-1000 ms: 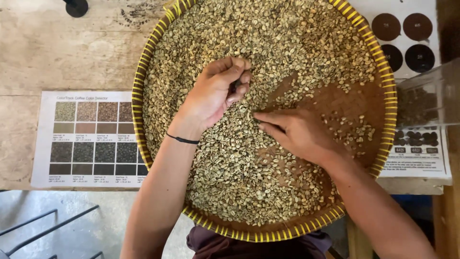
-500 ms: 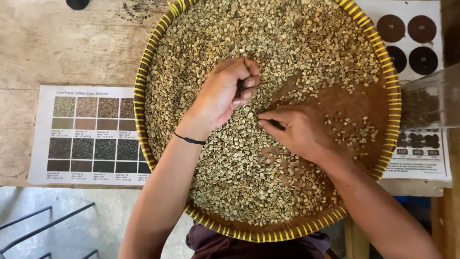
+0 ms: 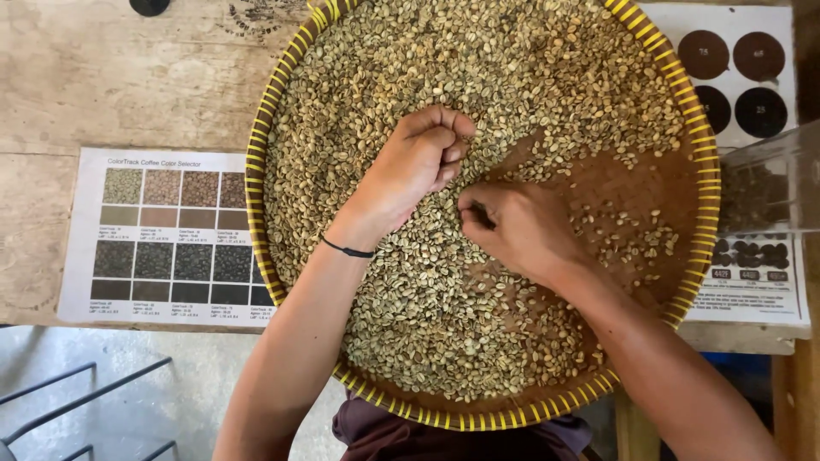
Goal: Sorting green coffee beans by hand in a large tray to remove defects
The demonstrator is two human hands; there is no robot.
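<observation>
The green coffee beans (image 3: 401, 282) lie in a thick pale layer across most of a wide round woven tray (image 3: 256, 213) with a yellow-striped rim; on the right side the brown tray bottom shows bare, with only scattered beans. They look small, hard, dry and light, likely to roll and slide away at a careless touch, so a single bean is best pinched between thumb tip and forefinger tip, while many are better swept with the flat of the fingers.

The left hand (image 3: 410, 166) rests on the beans near the tray's middle, its fingers curled into a loose fist; it may hold a few picked beans, but the closed fingers hide them. A thin dark band circles that wrist. The right hand (image 3: 512, 226) sits just to its right, at the edge of the bare patch, fingers drawn in narrow with thumb and forefinger pinched together, seemingly on a bean too small to make out.

The tray stands on a worn wooden counter (image 3: 102, 77). A printed colour chart (image 3: 171, 235) of swatches lies to its left, another sheet with dark round patches (image 3: 735, 77) at far right, and a clear plastic container (image 3: 769, 183) at the right edge.
</observation>
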